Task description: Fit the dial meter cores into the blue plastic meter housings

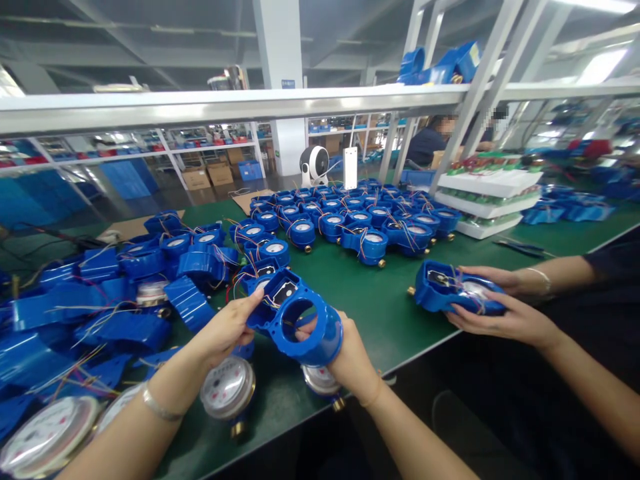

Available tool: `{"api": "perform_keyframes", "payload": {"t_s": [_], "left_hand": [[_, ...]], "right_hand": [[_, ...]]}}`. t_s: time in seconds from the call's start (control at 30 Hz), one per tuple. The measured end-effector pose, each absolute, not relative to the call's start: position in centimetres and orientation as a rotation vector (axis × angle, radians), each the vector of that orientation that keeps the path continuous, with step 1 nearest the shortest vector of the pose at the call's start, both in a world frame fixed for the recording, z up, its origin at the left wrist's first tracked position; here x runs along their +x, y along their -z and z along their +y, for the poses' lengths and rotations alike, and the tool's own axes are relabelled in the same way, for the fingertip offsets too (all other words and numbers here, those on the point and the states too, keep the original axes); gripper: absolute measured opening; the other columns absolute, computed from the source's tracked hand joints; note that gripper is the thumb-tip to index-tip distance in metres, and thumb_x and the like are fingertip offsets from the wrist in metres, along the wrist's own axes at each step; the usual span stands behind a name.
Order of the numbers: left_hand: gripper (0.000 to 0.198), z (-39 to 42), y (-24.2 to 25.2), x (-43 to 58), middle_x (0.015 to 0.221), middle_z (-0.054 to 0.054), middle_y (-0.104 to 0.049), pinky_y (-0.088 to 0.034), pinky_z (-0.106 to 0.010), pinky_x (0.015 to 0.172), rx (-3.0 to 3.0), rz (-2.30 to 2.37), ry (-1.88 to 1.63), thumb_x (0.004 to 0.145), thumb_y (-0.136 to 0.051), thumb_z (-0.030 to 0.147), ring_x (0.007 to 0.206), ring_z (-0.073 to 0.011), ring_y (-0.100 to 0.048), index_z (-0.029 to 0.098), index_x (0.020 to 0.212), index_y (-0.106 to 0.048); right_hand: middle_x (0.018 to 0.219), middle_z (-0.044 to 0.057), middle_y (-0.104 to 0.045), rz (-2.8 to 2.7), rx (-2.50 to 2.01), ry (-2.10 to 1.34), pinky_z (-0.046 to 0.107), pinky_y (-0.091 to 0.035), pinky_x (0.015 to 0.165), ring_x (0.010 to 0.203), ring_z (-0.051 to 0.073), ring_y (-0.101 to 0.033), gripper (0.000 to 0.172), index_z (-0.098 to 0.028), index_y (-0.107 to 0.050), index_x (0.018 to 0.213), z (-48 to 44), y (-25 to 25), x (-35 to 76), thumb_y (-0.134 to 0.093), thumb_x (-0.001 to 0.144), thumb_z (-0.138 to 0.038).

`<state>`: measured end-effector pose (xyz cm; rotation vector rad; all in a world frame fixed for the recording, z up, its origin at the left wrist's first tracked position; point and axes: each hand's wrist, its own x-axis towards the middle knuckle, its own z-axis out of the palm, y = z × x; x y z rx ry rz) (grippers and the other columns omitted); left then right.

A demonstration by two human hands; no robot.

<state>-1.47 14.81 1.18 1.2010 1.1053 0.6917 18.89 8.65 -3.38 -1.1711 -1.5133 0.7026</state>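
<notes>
Between my two hands I hold a blue plastic water meter housing [311, 337], tilted above the green bench. It has an open round ring at the near end and a boxy compartment with a black part and thin wires at the far end. My left hand [233, 328] grips the compartment's left side, thumb on its edge. My right hand [347, 357] is wrapped round the ring, with fingertips showing through the opening. Below the housing a water meter [321, 380] with a brass fitting is partly hidden. Another round-dialled meter [227, 388] sits under my left wrist.
Loose blue housings [120, 327] are heaped at the left. Rows of assembled meters [330, 223] fill the bench's far side. At the right, a co-worker's hands [505, 310] hold another meter [440, 287]. White trays [487, 200] are stacked behind pliers [525, 248].
</notes>
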Motion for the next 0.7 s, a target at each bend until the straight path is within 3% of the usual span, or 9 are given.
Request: {"api": "perform_keyframes", "payload": {"t_s": [0.3,0.4,0.7], "left_hand": [[0.054,14.66,-0.97,-1.38,0.054,0.008,-0.025,-0.012,-0.021,0.043,1.259,1.086,-0.678,0.077,-0.057,0.070,0.047,-0.0055,-0.019,0.018,0.067,-0.046],[0.056,14.57,-0.96,-1.35,0.053,0.009,-0.025,-0.012,-0.020,0.043,1.237,1.105,-0.705,0.076,-0.057,0.071,0.046,-0.0052,-0.019,0.019,0.064,-0.041],[0.056,14.28,-1.11,-1.31,0.050,0.008,-0.027,-0.013,-0.022,0.043,1.212,1.122,-0.729,0.074,-0.060,0.071,0.045,-0.0056,-0.020,0.019,0.061,-0.043]], "right_hand": [[0.082,0.007,-0.071,-1.413,-1.110,-0.926,0.032,-0.056,0.064,0.075,0.024,-0.069,0.016,-0.021,-0.074,0.077,8.77,3.92,19.01,-0.076,0.075,-0.037],[0.079,0.003,-0.071,-1.431,-1.124,-0.859,0.032,-0.056,0.066,0.073,0.022,-0.069,0.006,-0.028,-0.073,0.074,8.77,4.04,19.16,-0.078,0.073,-0.032],[0.075,-0.001,-0.070,-1.559,-1.242,-0.626,0.035,-0.056,0.071,0.074,0.022,-0.068,0.010,-0.034,-0.071,0.066,9.08,4.11,19.01,-0.075,0.075,-0.034]]}}
